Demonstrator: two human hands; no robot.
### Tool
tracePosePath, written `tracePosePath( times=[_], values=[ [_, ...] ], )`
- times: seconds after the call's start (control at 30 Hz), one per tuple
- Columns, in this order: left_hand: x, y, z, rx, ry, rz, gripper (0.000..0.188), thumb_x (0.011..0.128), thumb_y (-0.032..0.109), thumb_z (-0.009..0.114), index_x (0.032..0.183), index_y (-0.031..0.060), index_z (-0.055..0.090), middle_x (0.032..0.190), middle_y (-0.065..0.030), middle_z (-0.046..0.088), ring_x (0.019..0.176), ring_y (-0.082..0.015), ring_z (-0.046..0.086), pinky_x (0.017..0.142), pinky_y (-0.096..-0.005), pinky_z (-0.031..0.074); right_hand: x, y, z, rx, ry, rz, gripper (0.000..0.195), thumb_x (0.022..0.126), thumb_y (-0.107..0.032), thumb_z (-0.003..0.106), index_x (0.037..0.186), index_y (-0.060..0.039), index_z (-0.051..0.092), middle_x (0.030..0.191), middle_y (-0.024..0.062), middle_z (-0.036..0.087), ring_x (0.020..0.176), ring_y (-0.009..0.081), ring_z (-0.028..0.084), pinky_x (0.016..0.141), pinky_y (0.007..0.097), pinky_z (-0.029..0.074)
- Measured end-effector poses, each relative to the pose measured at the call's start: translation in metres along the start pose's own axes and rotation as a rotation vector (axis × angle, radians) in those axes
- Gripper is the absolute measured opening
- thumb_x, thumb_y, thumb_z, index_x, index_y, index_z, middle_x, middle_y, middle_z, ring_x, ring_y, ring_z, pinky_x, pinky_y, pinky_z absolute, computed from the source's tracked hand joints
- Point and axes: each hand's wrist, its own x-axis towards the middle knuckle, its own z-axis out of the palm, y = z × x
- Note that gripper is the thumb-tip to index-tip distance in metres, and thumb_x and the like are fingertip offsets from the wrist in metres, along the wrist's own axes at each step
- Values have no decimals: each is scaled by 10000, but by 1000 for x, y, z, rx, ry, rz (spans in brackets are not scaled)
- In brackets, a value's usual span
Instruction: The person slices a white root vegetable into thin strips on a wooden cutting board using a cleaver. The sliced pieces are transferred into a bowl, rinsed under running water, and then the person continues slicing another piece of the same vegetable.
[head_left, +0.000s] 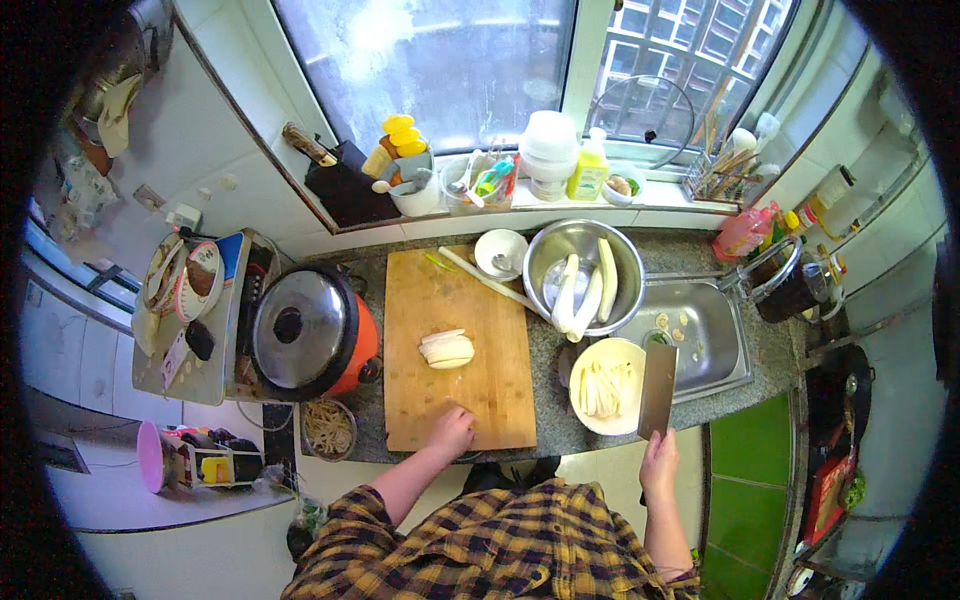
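Observation:
My right hand (659, 459) grips the handle of a cleaver (658, 390). Its broad blade points away from me, over the right side of a cream-coloured bowl (577, 401) with pale cut strips (606, 386) inside. My left hand (452, 433) rests at the front edge of a wooden cutting board (487, 397), its fingers partly curled; whether they hold anything is not clear. Farther back on the board lies a small stack of pale slices (448, 350). Long peeled, whitish vegetables (589, 296) lean in a steel bowl (534, 255) behind the cream bowl.
A steel sink (712, 330) with scraps adjoins the bowls. A long pale stalk (487, 279) crosses the board's back corner near a small white bowl (501, 253). Left of the board stand an orange electric cooker (364, 337) and a container of shredded food (328, 429). Bottles (739, 232) line the right side.

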Motion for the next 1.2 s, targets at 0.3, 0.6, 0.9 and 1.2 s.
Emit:
tracePosePath(
  times=[0.3,0.6,0.9,1.2],
  values=[
    [94,1,-81,151,480,-110,311,752,165,725,1044,116,628,1038,-87,569,1056,-301,509,972,-433,386,-14,0,8,184,-10,-30,133,966,-107,466,983,15,516,742,159,557,646,266,538,621,371,446],
    [145,-54,-99,197,186,-291,286,817,256,682,1064,112,670,1107,-106,614,1080,-287,552,959,-411,422,-27,-19,4,127,-33,-11,127,936,-118,498,950,2,533,812,247,619,783,449,600,641,473,458],
    [181,-89,-104,-204,2,-410,313,723,213,745,1000,71,711,1003,-138,695,925,-252,662,832,-354,519,-32,-37,1,110,-60,10,124,927,-129,530,938,-5,533,789,263,614,753,444,610,617,482,462],
    [139,-46,-113,-497,175,-78,225,759,77,692,983,61,703,933,-111,697,863,-208,661,786,-324,525,-36,-43,14,133,-170,-124,111,924,-104,539,947,4,534,813,208,643,712,360,619,623,418,475]
  ],
)
